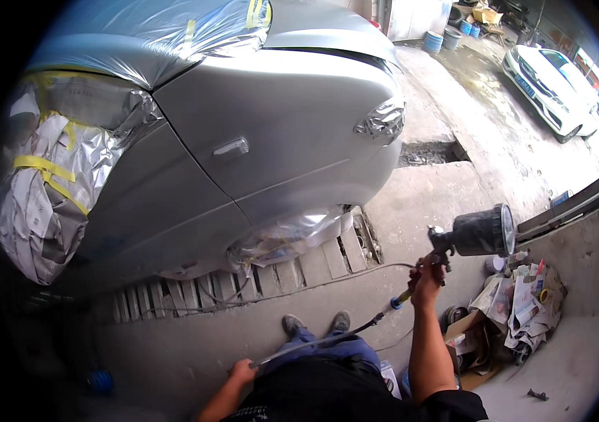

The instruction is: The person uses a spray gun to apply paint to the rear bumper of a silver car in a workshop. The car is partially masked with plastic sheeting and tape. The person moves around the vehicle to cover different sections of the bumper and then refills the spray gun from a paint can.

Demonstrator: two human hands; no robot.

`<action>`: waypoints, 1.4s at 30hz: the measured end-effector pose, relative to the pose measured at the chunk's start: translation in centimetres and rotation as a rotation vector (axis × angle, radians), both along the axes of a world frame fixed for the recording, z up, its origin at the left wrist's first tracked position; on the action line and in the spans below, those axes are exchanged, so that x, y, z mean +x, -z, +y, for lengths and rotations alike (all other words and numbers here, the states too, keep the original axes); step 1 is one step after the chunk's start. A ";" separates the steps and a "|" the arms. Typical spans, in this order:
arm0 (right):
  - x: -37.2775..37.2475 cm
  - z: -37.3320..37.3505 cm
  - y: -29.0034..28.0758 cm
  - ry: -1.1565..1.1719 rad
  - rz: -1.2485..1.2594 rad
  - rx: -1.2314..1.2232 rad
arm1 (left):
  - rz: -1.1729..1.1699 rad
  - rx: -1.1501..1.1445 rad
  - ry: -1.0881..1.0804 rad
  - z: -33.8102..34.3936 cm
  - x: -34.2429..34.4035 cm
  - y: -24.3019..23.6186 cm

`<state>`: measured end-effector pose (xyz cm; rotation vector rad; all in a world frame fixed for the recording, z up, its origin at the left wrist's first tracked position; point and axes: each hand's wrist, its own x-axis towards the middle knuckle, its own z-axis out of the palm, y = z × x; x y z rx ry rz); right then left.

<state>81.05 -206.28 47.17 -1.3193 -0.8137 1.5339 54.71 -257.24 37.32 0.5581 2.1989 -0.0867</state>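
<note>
My right hand (425, 281) is wrapped round the grip of a spray gun (442, 246), raised to the right of my body. A dark paint cup (479, 232) sits on the gun, lying sideways. From the gun's lower end an air hose (313, 344) runs across my legs to my left hand (243, 371), whose fingers are closed on it. Ahead on the left stands a silver car (282, 119), its body partly masked. Crumpled paper and foil with yellow tape (46, 167) cover the opening at left. Plastic film (289, 235) wraps the wheel, and foil (382, 121) covers a lamp.
Floor slats (229, 288) run beneath the car, with a hose (299, 287) lying across them. A pit (430, 153) opens past the car's end. Crumpled newspapers (514, 302) pile over a cardboard box on the right, beside a wall (595, 274). Outside stand a white car (553, 88) and blue buckets (433, 42).
</note>
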 end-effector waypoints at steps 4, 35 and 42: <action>2.1 2.5 1.6 0.101 -0.008 -0.060 | -0.091 -0.066 0.008 0.6 1.6 -0.3; -12.0 -17.6 10.6 -0.553 -0.092 -0.035 | 0.042 0.042 -0.002 -10.7 -3.6 -1.8; -9.9 -12.0 12.0 0.179 -0.105 -0.109 | -0.109 0.036 -0.097 -17.2 -7.3 -0.6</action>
